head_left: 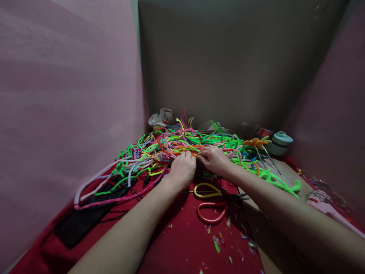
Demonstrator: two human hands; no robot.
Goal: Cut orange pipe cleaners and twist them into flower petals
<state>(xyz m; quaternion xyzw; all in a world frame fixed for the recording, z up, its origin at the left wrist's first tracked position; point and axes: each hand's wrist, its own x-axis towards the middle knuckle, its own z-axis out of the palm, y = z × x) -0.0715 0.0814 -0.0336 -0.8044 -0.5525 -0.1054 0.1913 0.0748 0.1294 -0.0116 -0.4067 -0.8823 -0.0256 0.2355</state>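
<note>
Both hands meet at the near side of the heap of stems [159, 150], which spreads across the far part of the red cloth [176, 243]. The right hand [213, 160] has thumb and forefinger pinched on an orange stem [194, 155]. The left hand [183, 170], just beside it, is curled closed at the same stem; its fingertips are hidden, so its exact hold cannot be told. Nearer than the hands lie the scissors [212, 221], one loop yellow, one red, blades toward the cloth's right edge. Scraps [216, 244] dot the cloth near that edge. A black case [76, 228] lies by the left edge, partly under stems. At the heap's right end are an orange flower [256, 142] and a pale blue container [281, 144]; a plastic bag [161, 117] sits at the far left.
</note>
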